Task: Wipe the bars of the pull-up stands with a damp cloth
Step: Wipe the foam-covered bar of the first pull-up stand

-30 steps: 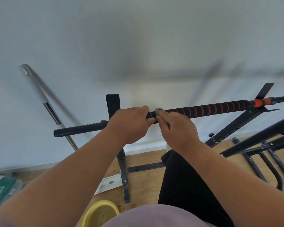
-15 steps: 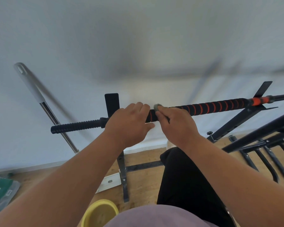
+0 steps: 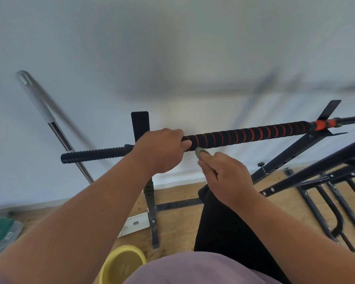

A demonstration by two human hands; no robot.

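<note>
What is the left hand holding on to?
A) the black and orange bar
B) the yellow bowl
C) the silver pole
A: the left hand has its fingers curled round the black and orange bar, beside the right hand pinching a small grey cloth.

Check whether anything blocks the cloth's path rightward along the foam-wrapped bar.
Nothing visible does. The right hand pinches the cloth just under the bar; the left hand grips behind it, leftward.

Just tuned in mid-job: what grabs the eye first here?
The black pull-up bar with orange-striped foam grip runs across the middle. The left hand grips it, while the right hand pinches a small grey cloth wad just under it. A yellow bowl sits on the floor below.
</note>
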